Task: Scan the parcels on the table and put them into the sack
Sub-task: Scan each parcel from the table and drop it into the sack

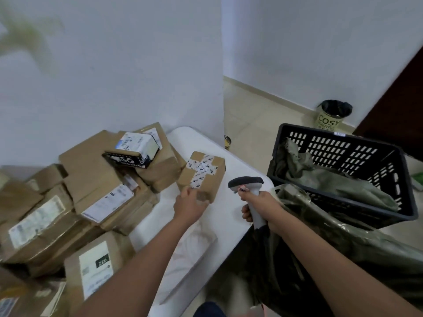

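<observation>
White walls, beige tiled floor, dark door

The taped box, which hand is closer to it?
Left. The left hand grips the taped box at its near corner; the right hand is off to its right, holding the scanner.

**Both arms extended, both hands engaged**

Left arm reaches forward from the lower centre of the view, bare forearm straight, wrist in line with it. Left hand is seen back-up, fingers curled over the near lower corner of a small taped box, thumb side hidden.

Right arm enters from the lower right corner and runs diagonally up and to the left, forearm bare. Right hand is wrapped around the grip of a handheld scanner, fist closed, index finger raised at the trigger. The hands are apart, right hand slightly nearer the body.
</observation>
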